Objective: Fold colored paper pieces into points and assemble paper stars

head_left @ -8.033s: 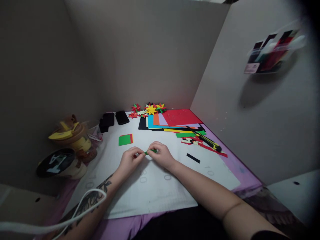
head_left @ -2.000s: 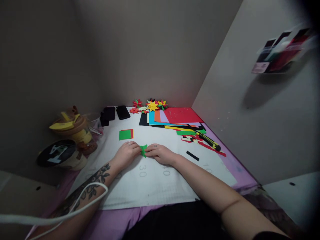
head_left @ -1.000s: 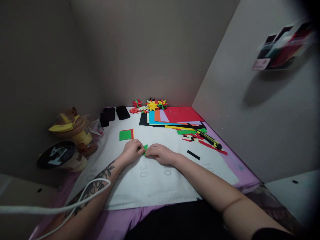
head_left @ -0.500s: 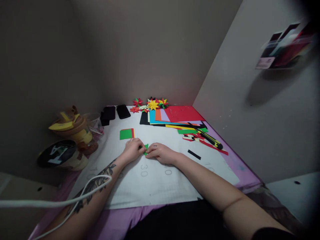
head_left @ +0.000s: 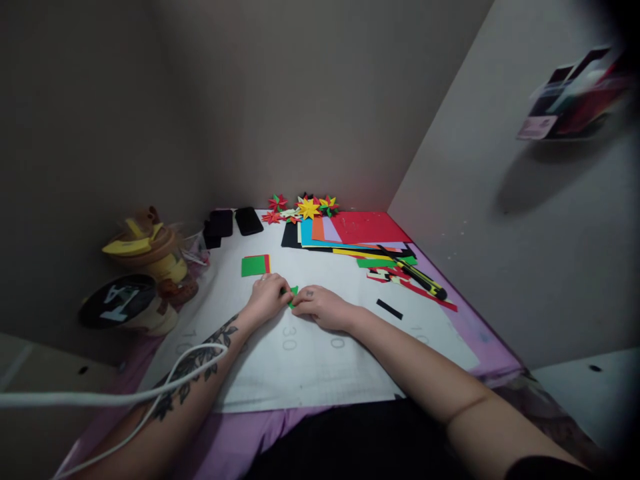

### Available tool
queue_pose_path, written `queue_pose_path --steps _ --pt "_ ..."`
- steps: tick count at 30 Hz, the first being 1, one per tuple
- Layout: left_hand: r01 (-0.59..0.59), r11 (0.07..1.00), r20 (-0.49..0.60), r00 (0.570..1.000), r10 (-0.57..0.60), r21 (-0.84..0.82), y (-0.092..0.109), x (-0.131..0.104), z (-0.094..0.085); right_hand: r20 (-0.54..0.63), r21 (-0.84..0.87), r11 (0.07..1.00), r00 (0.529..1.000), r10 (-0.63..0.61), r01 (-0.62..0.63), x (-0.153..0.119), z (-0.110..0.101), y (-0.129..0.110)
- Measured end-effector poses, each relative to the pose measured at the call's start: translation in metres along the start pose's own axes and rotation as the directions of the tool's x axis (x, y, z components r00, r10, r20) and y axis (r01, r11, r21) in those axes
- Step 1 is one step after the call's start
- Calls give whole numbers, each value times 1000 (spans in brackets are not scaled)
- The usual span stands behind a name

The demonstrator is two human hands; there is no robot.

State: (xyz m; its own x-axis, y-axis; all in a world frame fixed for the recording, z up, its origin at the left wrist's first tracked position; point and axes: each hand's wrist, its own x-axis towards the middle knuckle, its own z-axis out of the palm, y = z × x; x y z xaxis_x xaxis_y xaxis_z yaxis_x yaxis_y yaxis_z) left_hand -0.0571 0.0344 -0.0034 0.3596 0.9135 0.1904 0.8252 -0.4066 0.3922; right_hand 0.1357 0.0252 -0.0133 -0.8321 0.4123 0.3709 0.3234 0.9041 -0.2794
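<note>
A small piece of green paper (head_left: 294,291) is pinched between my two hands, low over the white sheet. My left hand (head_left: 270,295) grips its left side with the fingers closed. From the right, my right hand (head_left: 323,307) holds the other side between thumb and fingers. Much of the paper is hidden behind the fingertips, so its folds cannot be made out. Just beyond my left hand lies a stack of square papers (head_left: 254,266), green on top with red and yellow edges showing. A short black paper strip (head_left: 389,309) rests to the right of my right hand.
Several folded paper stars (head_left: 309,209) sit at the back, beside coloured sheets (head_left: 373,228). A yellow-black utility knife (head_left: 423,279) lies on scraps at right. Two dark phone-like objects (head_left: 249,221) lie back left, near pots (head_left: 150,250). A white cable (head_left: 100,399) crosses my left forearm.
Both hands keep their hold on the green paper with hardly any movement. The whole view has shifted slightly.
</note>
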Motion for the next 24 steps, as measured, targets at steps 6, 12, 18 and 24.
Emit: queue_pose_path --steps 6,12,18,24 --pt "81 997 -93 992 -80 4 -7 2 0 17 -2 1000 1000 0 0 -1 -2 -4" --pt "94 994 -131 988 -87 46 -12 2 -3 16 -45 999 1000 10 -9 -3 -2 -6" --pt "89 994 -132 988 -80 63 -12 2 -2 -22 -12 999 999 42 -42 -5 -9 -14" --pt "14 1000 -90 996 -14 -3 -14 0 -4 -15 22 997 997 72 -71 -6 -10 -16"
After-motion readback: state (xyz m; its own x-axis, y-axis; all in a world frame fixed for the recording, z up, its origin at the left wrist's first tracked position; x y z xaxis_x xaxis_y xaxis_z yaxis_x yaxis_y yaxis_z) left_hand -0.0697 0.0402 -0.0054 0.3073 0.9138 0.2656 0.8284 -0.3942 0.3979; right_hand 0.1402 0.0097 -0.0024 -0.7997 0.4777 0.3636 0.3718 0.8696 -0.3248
